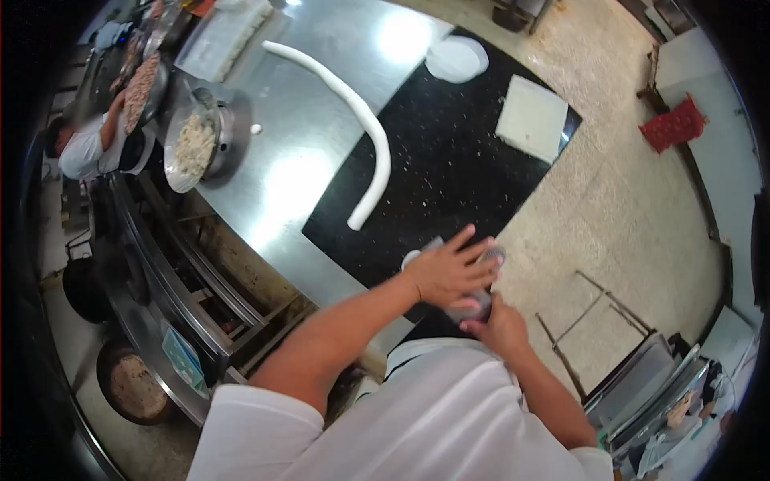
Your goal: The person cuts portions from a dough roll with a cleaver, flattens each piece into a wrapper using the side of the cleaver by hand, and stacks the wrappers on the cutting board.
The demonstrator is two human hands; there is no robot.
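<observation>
Head view: flat grey tool (480,307) covered by left hand (451,275), fingers spread; seemingly gripped by right hand (502,327), 5 o'clock. Pressing step likely; even force needed next.

Steel table (313,156) carrying everything; black board (449,148) lying on top of it. Clock taken from board centre. Dough rope (379,148) lying across both, starting on steel at 10 o'clock, curving, ending on black at 8. White round sheet (457,58) resting at 12, by the board's edge. White square block (532,120) sitting at 2, near the far corner. Small white piece (411,258) lying near 7, partly covered. White flecks scattering over the black. On bare steel: bowl (180,182) of pale food sitting at 9, white lump (257,128) lying just beside it, clear bag (224,40) of white stuff lying at 10.
</observation>
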